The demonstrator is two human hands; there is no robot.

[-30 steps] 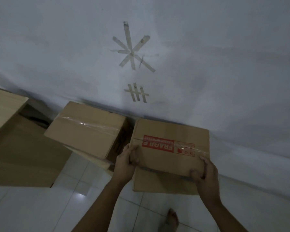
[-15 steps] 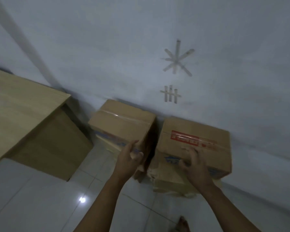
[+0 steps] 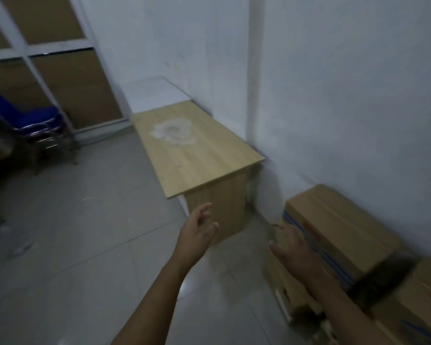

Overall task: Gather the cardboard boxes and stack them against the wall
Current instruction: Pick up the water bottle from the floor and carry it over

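Brown cardboard boxes sit at the right, against the white plastered wall. The striped box is rectangular and matte, with blue lines along its near side. It rests on a lower box with creased, ragged edges. A second top box, with red print, lies just beside it; a dark band separates the 2.

The left hand is raised in front of the desk's end panel, fingers loosely spread, holding nothing. The right hand is extended palm down, fingers spread wide, holding nothing; contact with the striped box cannot be determined.

The desk has a light wood-grain top with a pale blotch. The floor is glossy grey tile.
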